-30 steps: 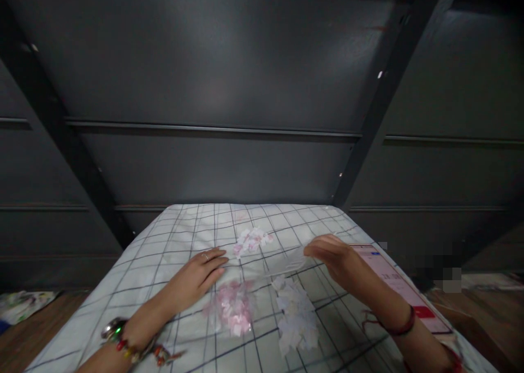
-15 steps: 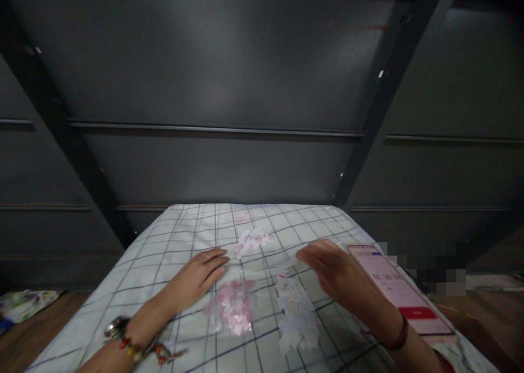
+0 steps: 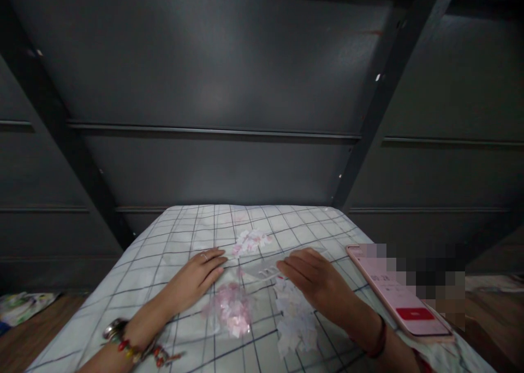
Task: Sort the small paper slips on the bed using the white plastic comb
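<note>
On the checked cloth (image 3: 196, 337), my left hand (image 3: 201, 274) lies flat with its fingers stretched out, holding nothing. My right hand (image 3: 307, 272) is closed on a thin, see-through plastic piece (image 3: 262, 269) with pale marks; whether it is a bag or a sheet I cannot tell. Its free end points toward my left hand. Just beyond it sits a small pile of white and pink paper scraps (image 3: 251, 242). Nearer me, a clear bag of pink scraps (image 3: 234, 310) lies beside my left hand. White paper scraps (image 3: 297, 321) are heaped below my right hand.
A phone in a pink case (image 3: 409, 302) lies by the cloth's right edge, to the right of my right forearm. Dark panels (image 3: 221, 168) rise behind the far edge. A patterned item (image 3: 27, 307) is on the wooden floor at left.
My right hand has moved left and slightly nearer with the plastic piece, which now shows broader and with its marks visible. My left hand has hardly moved.
</note>
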Tool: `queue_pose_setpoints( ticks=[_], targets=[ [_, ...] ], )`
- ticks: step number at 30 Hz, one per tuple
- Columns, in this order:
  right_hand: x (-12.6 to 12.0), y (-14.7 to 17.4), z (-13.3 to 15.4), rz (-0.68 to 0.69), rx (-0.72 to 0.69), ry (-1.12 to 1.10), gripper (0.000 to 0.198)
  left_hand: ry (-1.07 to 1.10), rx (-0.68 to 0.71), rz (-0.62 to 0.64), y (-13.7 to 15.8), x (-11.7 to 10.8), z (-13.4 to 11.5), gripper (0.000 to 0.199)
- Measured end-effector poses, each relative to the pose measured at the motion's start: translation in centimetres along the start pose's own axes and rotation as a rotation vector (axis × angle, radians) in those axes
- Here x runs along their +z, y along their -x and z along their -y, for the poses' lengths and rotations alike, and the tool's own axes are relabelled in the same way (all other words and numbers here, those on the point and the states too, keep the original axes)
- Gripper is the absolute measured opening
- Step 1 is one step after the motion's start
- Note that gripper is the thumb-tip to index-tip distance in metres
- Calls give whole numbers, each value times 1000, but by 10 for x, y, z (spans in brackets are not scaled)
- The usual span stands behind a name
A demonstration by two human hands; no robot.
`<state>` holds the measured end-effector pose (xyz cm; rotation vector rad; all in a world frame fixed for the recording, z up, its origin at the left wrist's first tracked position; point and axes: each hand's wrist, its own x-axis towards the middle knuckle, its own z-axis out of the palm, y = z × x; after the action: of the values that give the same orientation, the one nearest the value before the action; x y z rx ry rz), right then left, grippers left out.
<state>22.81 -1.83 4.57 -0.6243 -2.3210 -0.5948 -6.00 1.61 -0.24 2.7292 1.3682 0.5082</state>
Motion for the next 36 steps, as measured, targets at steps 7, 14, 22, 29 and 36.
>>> queue_pose_setpoints(
  ticks=[7,14,22,29,36],
  targets=[
    [-15,0,-1,-90,19,-68,27,7,8,-16,2,1,2,35],
    [1,-2,4,-28,-2,4,22,8,5,-10,0,3,3,36],
    [-6,2,-2,-92,62,57,30,3,-7,16,0,-2,-1,37],
    [-3,1,0,32,6,-33,27,-2,6,-13,1,-1,0,36],
    [-2,-2,6,-61,33,20,30,25,6,-29,1,2,2,34]
  ],
)
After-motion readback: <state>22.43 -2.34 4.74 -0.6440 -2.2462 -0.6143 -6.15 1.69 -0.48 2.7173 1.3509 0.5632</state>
